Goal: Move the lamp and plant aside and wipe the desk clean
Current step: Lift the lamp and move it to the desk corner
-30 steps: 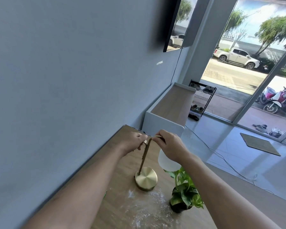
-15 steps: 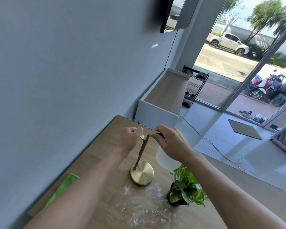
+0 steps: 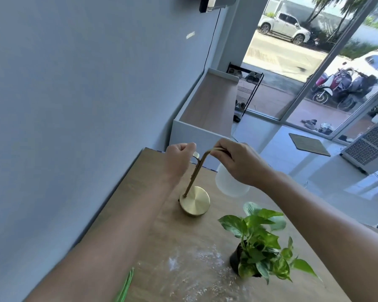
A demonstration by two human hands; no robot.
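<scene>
Holding the gold lamp (image 3: pixel 194 182) up top, both hands stay curled on it: the left hand (image 3: pixel 179 158) on the stem, the right hand (image 3: pixel 238 160) on the bent arm. Its base has hardly moved on the desk (image 3: pixel 140 192). The plant (image 3: pixel 260 240) sits below the right hand, so the move is just starting.

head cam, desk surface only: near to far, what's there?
white powder spill → potted plant → brass lamp base → left hand and right hand gripping the lamp's top, level with each other → far desk edge.
</scene>
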